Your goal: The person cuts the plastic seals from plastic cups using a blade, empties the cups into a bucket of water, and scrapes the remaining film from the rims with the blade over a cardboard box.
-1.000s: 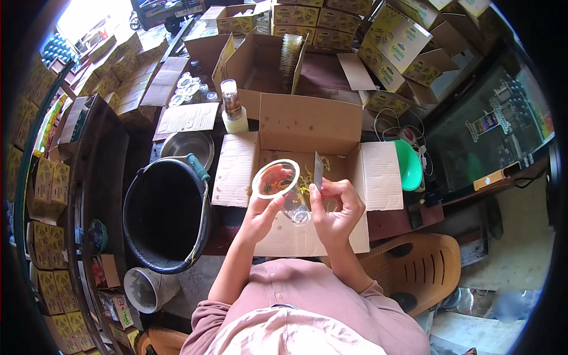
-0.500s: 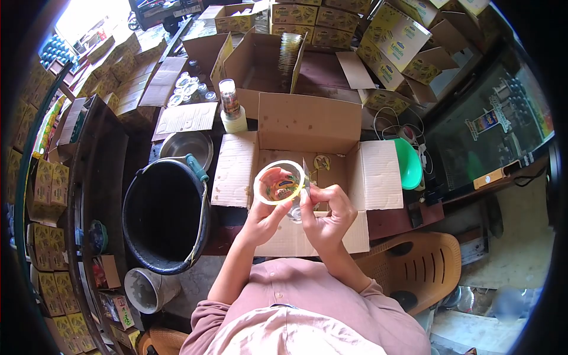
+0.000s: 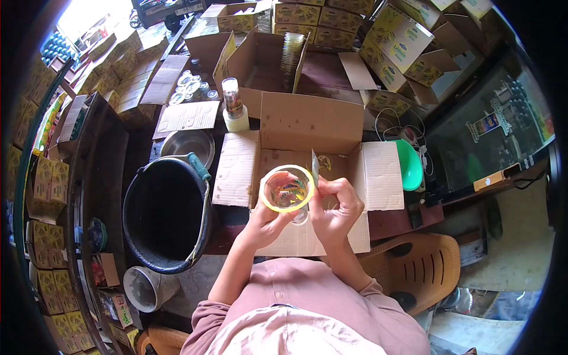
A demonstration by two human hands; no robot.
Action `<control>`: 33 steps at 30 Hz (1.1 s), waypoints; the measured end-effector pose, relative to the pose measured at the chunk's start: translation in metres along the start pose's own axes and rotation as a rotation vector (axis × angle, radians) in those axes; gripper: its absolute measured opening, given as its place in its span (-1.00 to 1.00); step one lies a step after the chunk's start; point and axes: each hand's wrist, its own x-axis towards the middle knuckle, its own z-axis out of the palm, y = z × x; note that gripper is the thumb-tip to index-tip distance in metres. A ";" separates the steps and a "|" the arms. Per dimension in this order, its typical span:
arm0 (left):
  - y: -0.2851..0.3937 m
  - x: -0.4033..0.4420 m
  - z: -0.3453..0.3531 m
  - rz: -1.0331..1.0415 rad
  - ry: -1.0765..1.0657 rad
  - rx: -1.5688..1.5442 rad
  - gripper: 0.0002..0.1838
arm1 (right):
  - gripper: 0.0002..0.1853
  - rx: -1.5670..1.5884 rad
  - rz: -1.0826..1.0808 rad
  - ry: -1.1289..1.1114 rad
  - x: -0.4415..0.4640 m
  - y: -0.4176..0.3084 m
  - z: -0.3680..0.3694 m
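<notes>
My left hand is wrapped round a clear plastic cup with a pale yellow rim, its mouth facing me. Coloured print shows through the cup's wall. Beside the rim, my right hand pinches a thin, pointed, greyish blade that stands tip up; its lower end is hidden by the fingers. Both hands are above an open cardboard box. Inside the box lie a yellow printed piece and, partly covered by my hands, a clear cup-like item.
Left of the box stand a black bucket, a metal bowl and a stack of cups. A green bowl is at the right, near a plastic chair. Behind, another carton holds stacked cups.
The cup and both hands have shifted slightly right. My right hand has moved a little away from the cup's rim, and the blade now shows more clearly.
</notes>
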 end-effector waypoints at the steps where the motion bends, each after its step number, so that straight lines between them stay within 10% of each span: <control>1: 0.002 0.001 0.000 -0.003 0.000 -0.012 -0.36 | -0.87 0.006 0.020 -0.004 0.000 0.000 0.000; 12: -0.011 0.003 -0.008 -0.010 0.007 -0.296 -0.26 | -0.89 0.063 0.058 0.000 -0.005 -0.003 -0.002; 33: 0.002 0.006 -0.003 0.197 -0.001 0.125 -0.17 | -0.81 0.062 -0.068 -0.042 -0.011 -0.015 -0.011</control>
